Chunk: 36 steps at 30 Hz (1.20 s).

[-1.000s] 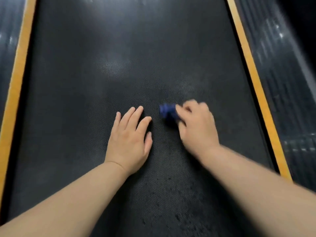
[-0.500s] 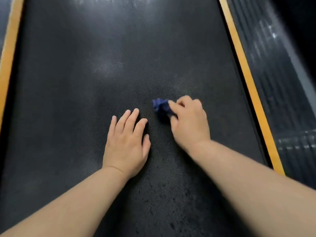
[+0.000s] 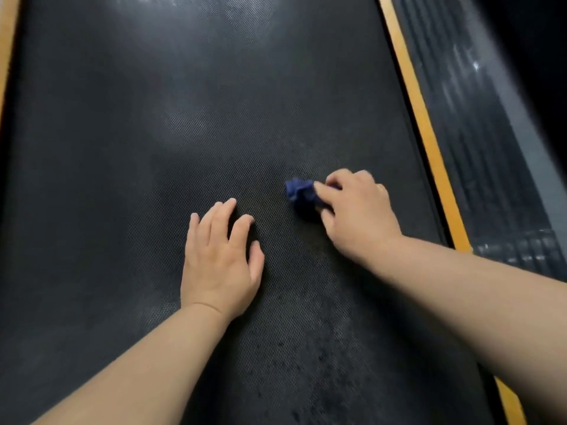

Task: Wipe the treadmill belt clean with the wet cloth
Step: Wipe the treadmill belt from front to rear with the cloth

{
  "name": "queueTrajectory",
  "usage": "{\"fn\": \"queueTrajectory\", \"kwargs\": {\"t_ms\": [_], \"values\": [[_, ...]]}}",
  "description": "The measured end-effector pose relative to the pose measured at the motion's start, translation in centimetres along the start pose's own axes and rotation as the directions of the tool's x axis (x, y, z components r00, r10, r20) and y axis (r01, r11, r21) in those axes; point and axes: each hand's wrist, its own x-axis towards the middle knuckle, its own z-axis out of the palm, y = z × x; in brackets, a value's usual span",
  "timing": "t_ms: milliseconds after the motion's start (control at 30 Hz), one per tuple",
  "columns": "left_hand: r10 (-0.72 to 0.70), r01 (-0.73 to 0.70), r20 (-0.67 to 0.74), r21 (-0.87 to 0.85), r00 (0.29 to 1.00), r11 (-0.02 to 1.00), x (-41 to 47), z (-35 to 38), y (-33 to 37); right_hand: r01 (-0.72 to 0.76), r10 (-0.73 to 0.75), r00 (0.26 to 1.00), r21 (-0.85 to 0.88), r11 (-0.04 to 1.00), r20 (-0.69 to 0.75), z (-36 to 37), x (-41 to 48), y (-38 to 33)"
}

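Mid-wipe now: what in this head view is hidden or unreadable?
1. Most of the cloth: head view, covered by the right hand; its size and wetness cannot be told.
2. The belt beneath the left hand: head view, hidden by that hand.
3. Both ends of the belt: head view, cut off by the top and bottom edges.
4. The left orange strip: head view, mostly cut off by the left edge.

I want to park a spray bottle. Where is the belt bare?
Bare belt lies between the left hand and the left orange strip, and ahead of both hands. Crowded: the gap between hands, where the right hand grips the blue cloth.
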Motion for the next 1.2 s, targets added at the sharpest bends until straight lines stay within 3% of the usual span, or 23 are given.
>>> {"fn": "queueTrajectory", "kwargs": {"t_ms": [100, 200, 267, 367, 433, 500, 567, 667, 767, 867, 933, 1033, 1100, 1133, 1200], "values": [[0.008, -0.021, 0.131, 0.098, 0.991, 0.995, 0.3, -0.3, 0.2, 0.243, -0.226, 0.963, -0.112, 0.964, 0.146, -1.2, -4.3, 1.8], [-0.062, -0.026, 0.343, 0.244, 0.937, 0.969, 0.4, -1.7, 2.0, 0.311, -0.257, 0.933, -0.208, 0.927, 0.252, -2.3, -5.7, 3.4], [-0.123, -0.014, 0.464, 0.280, 0.877, 0.960, 1.0, -2.5, 3.7, 0.292, -0.234, 0.930, -0.184, 0.939, 0.284, -3.1, -5.4, 3.9], [-0.187, 0.015, 0.651, 0.261, 0.736, 0.965, 2.9, -3.3, 6.6, 0.115, -0.098, 0.924, -0.026, 0.993, 0.370, -2.9, -5.6, 3.4], [-0.260, 0.104, 0.707, 0.256, 0.657, 0.961, 4.3, -2.9, 7.7, -0.059, 0.028, 0.951, 0.092, 0.994, 0.308, -3.0, -5.5, 3.2], [-0.310, 0.161, 0.717, 0.271, 0.624, 0.949, 4.9, -2.6, 8.2, -0.226, 0.177, 0.955, 0.198, 0.954, 0.237, -2.8, -4.0, 3.9], [-0.320, 0.180, 0.712, 0.267, 0.624, 0.947, 5.0, -2.4, 8.2, -0.358, 0.315, 0.930, 0.267, 0.895, 0.192, -2.2, -0.8, 4.4], [-0.313, 0.178, 0.708, 0.260, 0.633, 0.949, 4.8, -2.2, 8.0, -0.331, 0.315, 0.943, 0.253, 0.909, 0.104, -1.4, 4.7, 3.9], [-0.312, 0.180, 0.704, 0.257, 0.638, 0.949, 4.9, -2.3, 7.8, -0.238, 0.229, 0.971, 0.216, 0.947, 0.067, -0.8, 5.1, 3.7], [-0.305, 0.184, 0.700, 0.245, 0.646, 0.952, 4.7, -2.3, 7.7, -0.003, -0.002, 1.000, 0.192, 0.981, 0.029, -0.3, -2.4, 3.5], [-0.306, 0.183, 0.700, 0.246, 0.645, 0.952, 4.8, -2.4, 7.8, 0.038, -0.059, 0.994, 0.210, 0.977, 0.091, -0.2, -6.0, 3.2], [-0.310, 0.183, 0.698, 0.252, 0.646, 0.950, 4.9, -2.5, 8.0, 0.036, -0.105, 0.957, 0.247, 0.968, 0.271, -0.6, -3.6, 3.6], [-0.318, 0.199, 0.702, 0.249, 0.637, 0.948, 5.0, -2.5, 8.1, -0.025, -0.068, 0.956, 0.313, 0.949, 0.284, -1.6, -2.5, 5.4], [-0.321, 0.210, 0.702, 0.243, 0.636, 0.947, 5.0, -2.6, 8.0, -0.069, -0.008, 0.974, 0.334, 0.940, 0.225, -2.3, -2.7, 6.8], [-0.327, 0.269, 0.681, 0.194, 0.655, 0.943, 4.7, -3.2, 7.9, -0.202, 0.192, 0.979, 0.215, 0.955, 0.065, -3.0, -4.6, 10.3]]}}
